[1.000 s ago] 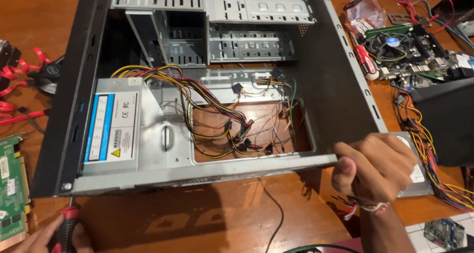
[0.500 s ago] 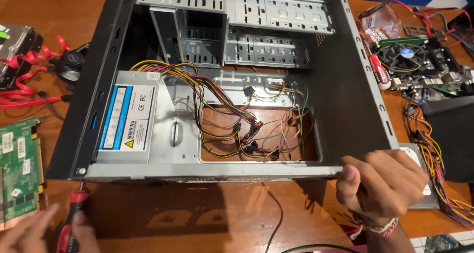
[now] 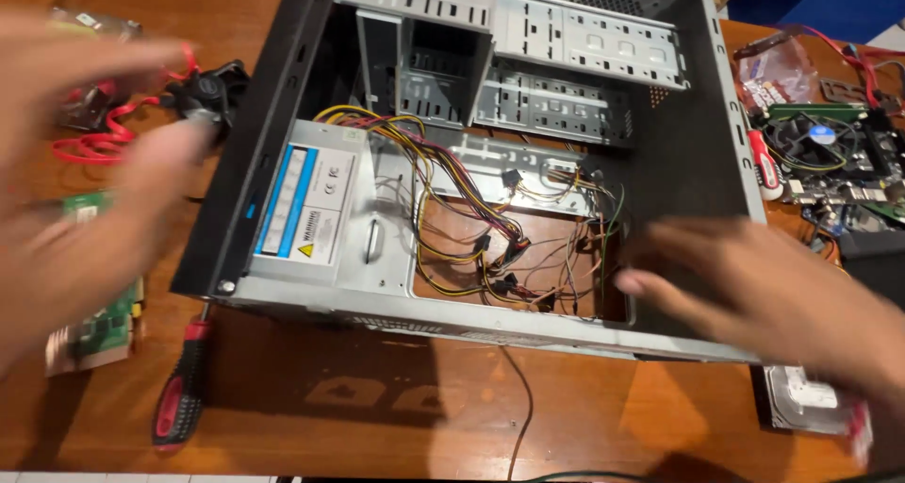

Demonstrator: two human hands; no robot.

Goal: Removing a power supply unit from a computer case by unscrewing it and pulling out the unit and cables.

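Two hands hover over an open computer case (image 3: 716,163) lying on a wooden table (image 3: 396,417); both are motion-blurred, fingers spread, grasping nothing. Left hand (image 3: 71,177) is above the table left of the case. Right hand (image 3: 764,290) is over the case's lower right corner. Power supply (image 3: 316,210) sits lower left inside, bearing a white rectangular label (image 3: 306,205) with a blue stripe and yellow warning triangle. Red-and-black screwdriver (image 3: 184,389) lies released on the table below the case corner.
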